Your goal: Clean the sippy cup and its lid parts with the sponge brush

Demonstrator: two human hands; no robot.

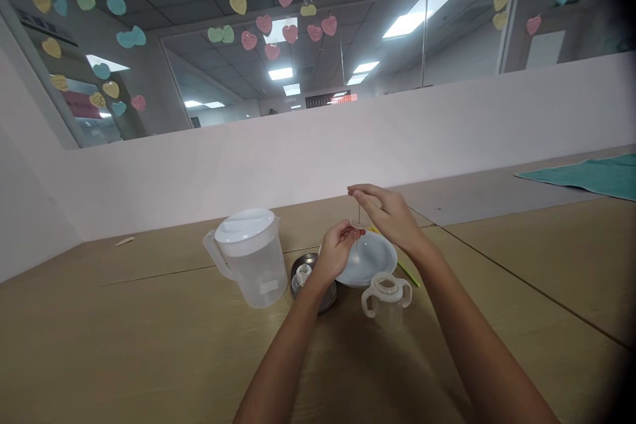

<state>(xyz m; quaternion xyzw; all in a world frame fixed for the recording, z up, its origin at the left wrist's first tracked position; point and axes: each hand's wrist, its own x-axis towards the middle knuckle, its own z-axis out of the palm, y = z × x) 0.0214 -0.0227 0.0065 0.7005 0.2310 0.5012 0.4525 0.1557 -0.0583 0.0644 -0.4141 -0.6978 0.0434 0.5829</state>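
Note:
My left hand (338, 248) is closed, its fingertips pinching a small clear round piece (360, 223) above a white bowl (390, 258). Over it, my right hand (387, 211) has its thumb and fingers pressed together at the top of a thin stick (359, 213). The stick runs down to the clear piece; whether it passes through is hard to make out. A pale narrow part hangs below, over the bowl. Nearest my hands stands a clear cup with a white two-handled collar (387, 286), its top open. Beside my left wrist, a metal dish (326, 301) holds small white parts (301, 275).
A translucent pitcher (258, 271) with a white lid stands left of the dish. A green stick-like item (408, 274) lies right of the bowl. A teal cloth (591, 173) is at the far right, and a small flat pale piece (125, 241) lies far left. A white wall (298, 165) rises behind the table.

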